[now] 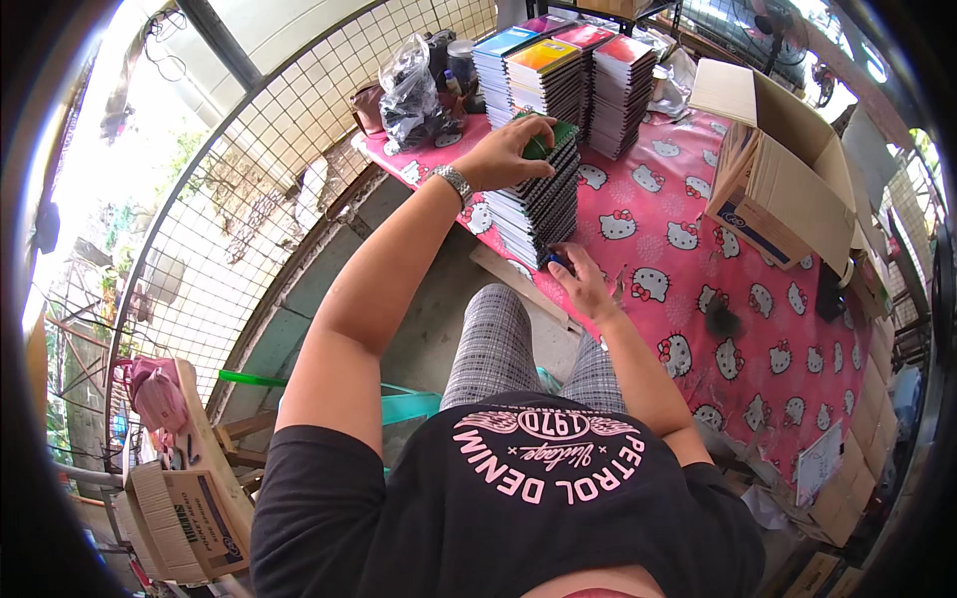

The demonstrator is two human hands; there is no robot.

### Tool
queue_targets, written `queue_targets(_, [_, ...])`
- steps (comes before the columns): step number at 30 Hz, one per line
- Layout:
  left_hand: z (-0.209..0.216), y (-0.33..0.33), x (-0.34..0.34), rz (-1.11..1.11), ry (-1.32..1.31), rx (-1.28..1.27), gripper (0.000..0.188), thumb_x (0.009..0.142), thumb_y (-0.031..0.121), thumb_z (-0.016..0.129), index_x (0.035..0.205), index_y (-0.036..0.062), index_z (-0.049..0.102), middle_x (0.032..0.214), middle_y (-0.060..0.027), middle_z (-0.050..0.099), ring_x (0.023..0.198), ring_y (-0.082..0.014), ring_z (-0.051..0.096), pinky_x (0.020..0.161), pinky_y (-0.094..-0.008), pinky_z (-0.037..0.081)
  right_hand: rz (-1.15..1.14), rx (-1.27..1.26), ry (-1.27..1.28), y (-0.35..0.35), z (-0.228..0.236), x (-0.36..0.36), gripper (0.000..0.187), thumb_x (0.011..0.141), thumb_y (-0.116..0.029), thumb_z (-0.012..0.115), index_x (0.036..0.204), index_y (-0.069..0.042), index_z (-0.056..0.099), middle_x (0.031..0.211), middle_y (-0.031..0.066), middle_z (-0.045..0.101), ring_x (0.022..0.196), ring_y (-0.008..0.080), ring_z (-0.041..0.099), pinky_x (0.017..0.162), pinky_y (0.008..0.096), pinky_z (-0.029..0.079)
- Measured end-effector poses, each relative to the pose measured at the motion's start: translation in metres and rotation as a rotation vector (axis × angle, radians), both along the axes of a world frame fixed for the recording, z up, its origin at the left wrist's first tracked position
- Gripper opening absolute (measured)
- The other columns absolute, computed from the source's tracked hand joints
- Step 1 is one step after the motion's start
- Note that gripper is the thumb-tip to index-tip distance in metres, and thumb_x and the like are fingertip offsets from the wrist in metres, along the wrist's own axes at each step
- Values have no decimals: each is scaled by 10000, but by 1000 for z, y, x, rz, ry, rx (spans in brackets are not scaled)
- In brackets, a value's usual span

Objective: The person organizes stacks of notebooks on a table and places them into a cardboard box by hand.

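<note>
A tall stack of spiral notebooks (528, 219) with black wire bindings and a green top cover stands at the near edge of the table. My left hand (510, 154), a metal watch on its wrist, reaches over the top of this stack, with fingers and thumb curled around the uppermost notebook. Low beside the stack, my right hand (586, 284) is closed around a small blue object (555, 261). Most of that object is hidden by the fingers, so its kind cannot be made out.
Behind stand more notebook stacks (543, 82) with blue, yellow and red covers. A clear plastic bag (409, 100) sits left of them. An open cardboard box (773, 189) lies at the right on the pink cartoon-print tablecloth (638, 254). Wire mesh (234, 189) runs along the left.
</note>
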State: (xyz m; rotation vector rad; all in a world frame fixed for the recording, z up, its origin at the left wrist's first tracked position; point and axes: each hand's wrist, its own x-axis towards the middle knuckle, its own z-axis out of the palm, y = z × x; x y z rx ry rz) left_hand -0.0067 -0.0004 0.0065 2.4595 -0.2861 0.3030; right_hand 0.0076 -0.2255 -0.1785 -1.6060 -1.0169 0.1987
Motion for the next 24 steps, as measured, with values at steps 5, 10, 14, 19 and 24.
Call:
queue_targets(5, [-1, 2, 0, 4, 6, -1, 408, 751, 305, 742, 1039, 95, 544, 1417, -144, 474, 1286, -322, 456, 1070, -384, 358, -46, -40, -146, -4, 3, 10, 460, 806, -308, 735, 1172, -61, 603, 1093, 170, 581, 1036, 348, 575, 903, 426, 466])
queue_targets(10, [-2, 3, -1, 3, 3, -23, 412, 750, 305, 743, 1040, 93, 543, 1419, -141, 470, 1276, -321, 464, 1065, -379, 362, -58, -31, -173, -1, 6, 12, 413, 800, -246, 749, 1150, -68, 623, 1088, 160, 591, 1033, 336, 582, 902, 412, 475])
queue_targets(14, [-2, 2, 0, -3, -5, -17, 411, 751, 310, 740, 1040, 95, 542, 1419, -141, 470, 1273, -323, 465, 1062, -380, 365, 65, -67, 145, 0, -2, 21, 316, 859, -207, 703, 1113, -26, 648, 1019, 129, 644, 932, 231, 618, 830, 351, 505])
queue_targets(19, [-3, 6, -2, 4, -20, 14, 407, 755, 313, 734, 1042, 97, 542, 1419, -139, 470, 1280, -322, 463, 1066, -378, 365, 162, -143, 461, 1, -4, 20, 322, 873, -223, 695, 1122, -20, 661, 981, 111, 664, 892, 200, 627, 827, 334, 512])
queue_targets(24, [1, 3, -3, 20, 32, -27, 405, 758, 309, 732, 1042, 94, 540, 1416, -139, 471, 1286, -319, 462, 1076, -374, 357, -46, -3, -168, -1, -1, 13, 369, 822, -256, 738, 1132, -68, 668, 1040, 136, 634, 968, 283, 621, 871, 377, 493])
